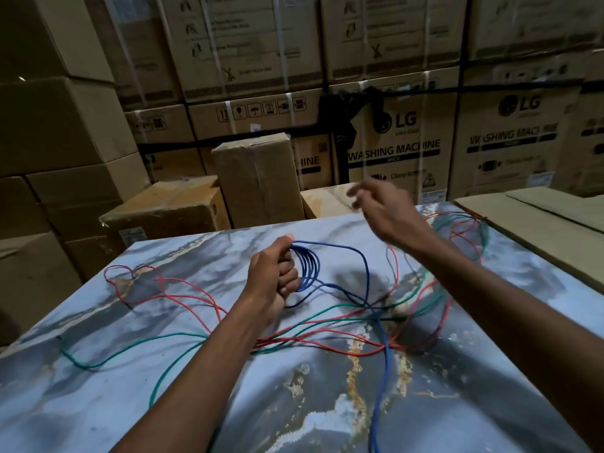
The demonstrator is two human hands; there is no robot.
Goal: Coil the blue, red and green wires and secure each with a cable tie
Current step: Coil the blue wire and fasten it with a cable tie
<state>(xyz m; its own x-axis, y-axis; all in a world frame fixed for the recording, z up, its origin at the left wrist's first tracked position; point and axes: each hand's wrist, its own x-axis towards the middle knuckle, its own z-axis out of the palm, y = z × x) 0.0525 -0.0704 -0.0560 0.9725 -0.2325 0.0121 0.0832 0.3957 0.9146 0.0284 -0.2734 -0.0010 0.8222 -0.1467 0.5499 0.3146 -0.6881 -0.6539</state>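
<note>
My left hand is closed on a small coil of blue wire, held upright above the marbled table. From the coil a blue strand loops right and trails down toward the near edge. My right hand is raised above the far edge, blurred, fingers loosely spread; no wire shows in it. Loose red wire and green wire sprawl tangled across the table, with more loops piled at the far right. No cable tie is visible.
Stacked cardboard boxes wall in the far side and left of the table. A flat cardboard box lies along the table's right edge. The near part of the table carries only trailing strands.
</note>
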